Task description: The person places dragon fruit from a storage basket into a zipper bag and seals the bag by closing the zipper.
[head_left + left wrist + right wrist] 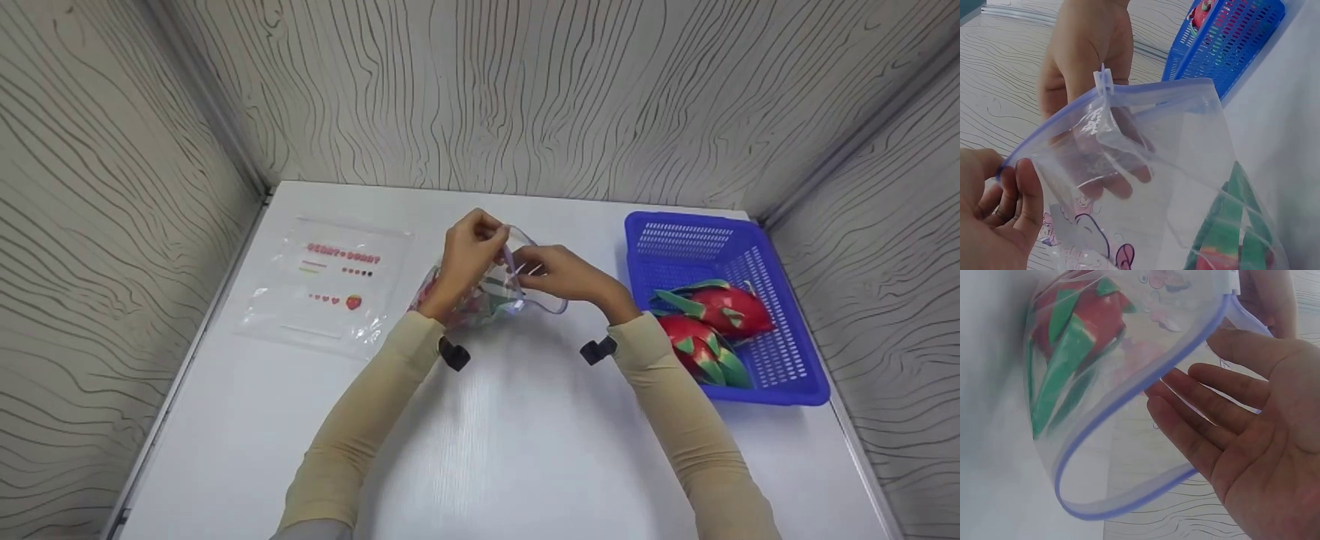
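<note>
So right now your left hand [469, 251] is pinching the bluish-purple zip edge [1185, 86] of a clear zip bag [1176, 132], thumb against curled fingers. My guess is that's to keep the mouth up and the rim from flopping back down. Your right hand [559, 270] has nothing gripped that I can see: fingers loose and nearly straight, reaching in at the gaping mouth from the right. Looks like they're there to spread the two sides. There's a white slider [1103, 82] on the zip, right by that hand.

The bag's at the middle of the white table [510, 457], mouth facing right. One red-and-green dragon fruit [1084, 318] sits inside, away from the mouth, and its weight probably steadies the bag for you.

Over to your right there's a blue basket [795, 394] with two more dragon fruits [735, 309], one a bit nearer and further left than the other. Handy spot, I'd say, since the bag opens that way. Out left, another clear bag with berry print [330, 277] lies flat, well apart from your hands, so it's probably parked out of the way.
</note>
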### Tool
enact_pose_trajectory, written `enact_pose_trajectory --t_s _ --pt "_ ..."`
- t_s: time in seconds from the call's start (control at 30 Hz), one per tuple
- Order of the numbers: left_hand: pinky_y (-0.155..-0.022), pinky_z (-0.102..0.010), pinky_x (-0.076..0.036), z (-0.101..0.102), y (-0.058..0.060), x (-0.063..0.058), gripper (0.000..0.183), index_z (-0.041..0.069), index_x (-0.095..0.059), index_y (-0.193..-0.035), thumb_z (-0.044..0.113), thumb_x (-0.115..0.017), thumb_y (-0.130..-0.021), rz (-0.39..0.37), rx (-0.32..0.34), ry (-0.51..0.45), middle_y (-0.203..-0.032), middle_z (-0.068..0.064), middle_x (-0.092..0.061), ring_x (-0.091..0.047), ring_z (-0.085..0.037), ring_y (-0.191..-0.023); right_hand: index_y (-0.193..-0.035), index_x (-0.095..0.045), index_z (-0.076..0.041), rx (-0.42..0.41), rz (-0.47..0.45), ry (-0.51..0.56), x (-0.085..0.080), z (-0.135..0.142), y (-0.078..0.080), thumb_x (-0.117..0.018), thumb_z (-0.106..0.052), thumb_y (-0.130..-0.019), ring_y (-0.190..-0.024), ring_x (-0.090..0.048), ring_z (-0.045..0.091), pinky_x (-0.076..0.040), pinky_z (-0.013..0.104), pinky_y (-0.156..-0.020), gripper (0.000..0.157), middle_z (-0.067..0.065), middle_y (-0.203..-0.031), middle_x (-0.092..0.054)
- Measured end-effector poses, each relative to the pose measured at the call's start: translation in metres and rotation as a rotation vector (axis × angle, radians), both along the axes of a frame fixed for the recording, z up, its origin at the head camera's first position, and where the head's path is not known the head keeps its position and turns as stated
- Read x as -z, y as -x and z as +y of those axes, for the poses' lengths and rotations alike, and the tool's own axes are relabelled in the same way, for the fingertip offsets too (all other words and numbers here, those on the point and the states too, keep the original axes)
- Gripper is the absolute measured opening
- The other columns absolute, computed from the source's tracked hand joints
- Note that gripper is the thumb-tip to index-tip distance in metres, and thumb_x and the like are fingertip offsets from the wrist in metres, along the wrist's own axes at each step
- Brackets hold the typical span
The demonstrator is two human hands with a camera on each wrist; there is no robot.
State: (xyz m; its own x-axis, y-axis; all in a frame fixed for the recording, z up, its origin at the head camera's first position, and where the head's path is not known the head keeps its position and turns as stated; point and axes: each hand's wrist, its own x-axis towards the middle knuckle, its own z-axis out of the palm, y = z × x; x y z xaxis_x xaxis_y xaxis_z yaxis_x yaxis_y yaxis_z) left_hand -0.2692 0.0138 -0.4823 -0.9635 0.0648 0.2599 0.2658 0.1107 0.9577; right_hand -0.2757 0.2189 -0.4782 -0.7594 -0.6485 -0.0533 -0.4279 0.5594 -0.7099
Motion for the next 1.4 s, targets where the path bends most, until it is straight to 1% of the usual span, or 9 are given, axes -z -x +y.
enact_pose_trajectory --t_s 0.13,0.27,0.47,0.67,0.9,1.0,1.17,1.4 --pt "-0.062 -0.029 -0.061 -0.001 0.000 0.000 0.009 0.003 -0.067 -0.103 0.012 -0.068 -0.103 0.002 -0.001 -0.006 -0.086 -0.006 -0.070 -0.066 -0.012 -0.063 -0.136 -0.067 -0.002 0.008 0.018 -0.012 -0.005 0.006 -0.002 -0.070 -0.017 -0.104 -0.118 -0.072 0.035 -0.059 0.053 -0.104 0.036 0.017 -0.131 -0.073" --pt "-0.063 -0.026 -0.061 -0.001 0.000 0.000 0.009 0.004 -0.067 -0.104 0.012 -0.068 -0.104 -0.012 -0.007 -0.002 -0.087 -0.005 -0.069 -0.067 -0.011 -0.067 -0.136 -0.069 -0.006 0.023 0.031 -0.021 -0.011 0.012 -0.004 -0.070 -0.020 -0.104 -0.118 -0.073 0.032 -0.059 0.053 -0.104 0.035 0.014 -0.129 -0.075" --pt "-0.062 -0.024 -0.060 -0.002 0.002 0.001 0.008 0.004 -0.066 -0.104 0.011 -0.068 -0.103 -0.018 -0.001 0.003 -0.087 -0.005 -0.069 -0.067 -0.011 -0.067 -0.129 -0.072 -0.005 0.044 0.069 -0.017 -0.017 0.022 -0.006 -0.070 -0.020 -0.104 -0.112 -0.074 0.030 -0.060 0.053 -0.101 0.029 0.012 -0.119 -0.078" --pt "-0.062 -0.023 -0.060 -0.002 0.002 0.001 0.008 0.002 -0.067 -0.105 0.010 -0.068 -0.102 -0.017 0.002 -0.005 -0.088 -0.005 -0.070 -0.067 -0.012 -0.067 -0.130 -0.073 -0.007 0.083 0.098 -0.030 -0.024 0.034 -0.007 -0.072 -0.020 -0.103 -0.110 -0.073 0.028 -0.060 0.052 -0.099 0.030 0.010 -0.118 -0.079" --pt "-0.062 -0.024 -0.061 -0.002 0.002 0.001 0.008 -0.001 -0.067 -0.104 0.007 -0.068 -0.102 -0.007 0.008 -0.024 -0.087 -0.006 -0.070 -0.068 -0.011 -0.068 -0.132 -0.072 -0.008 0.145 0.107 -0.018 -0.030 0.051 -0.006 -0.072 -0.022 -0.104 -0.118 -0.071 0.030 -0.057 0.053 -0.104 0.032 0.011 -0.128 -0.075" --pt "-0.062 -0.024 -0.061 -0.002 0.002 0.002 0.008 0.000 -0.067 -0.104 0.007 -0.068 -0.102 -0.007 0.011 -0.033 -0.086 -0.005 -0.069 -0.067 -0.011 -0.067 -0.133 -0.071 -0.007 0.162 0.132 -0.004 -0.031 0.059 -0.005 -0.072 -0.020 -0.103 -0.120 -0.070 0.034 -0.056 0.056 -0.106 0.032 0.014 -0.131 -0.074" --pt "-0.061 -0.024 -0.061 -0.003 0.002 0.002 0.009 -0.002 -0.067 -0.105 0.007 -0.068 -0.102 -0.013 0.014 -0.029 -0.086 -0.004 -0.069 -0.067 -0.011 -0.067 -0.136 -0.068 -0.005 0.189 0.153 0.017 -0.031 0.070 -0.003 -0.073 -0.017 -0.102 -0.124 -0.068 0.040 -0.055 0.059 -0.107 0.037 0.019 -0.135 -0.071" --pt "-0.064 -0.025 -0.062 -0.003 0.002 0.001 0.007 0.000 -0.067 -0.105 0.006 -0.067 -0.102 -0.006 0.022 -0.017 -0.090 -0.012 -0.071 -0.068 -0.011 -0.069 -0.142 -0.064 -0.005 0.254 0.167 -0.009 -0.033 0.084 -0.002 -0.074 -0.017 -0.102 -0.129 -0.064 0.042 -0.051 0.062 -0.110 0.043 0.020 -0.141 -0.066"
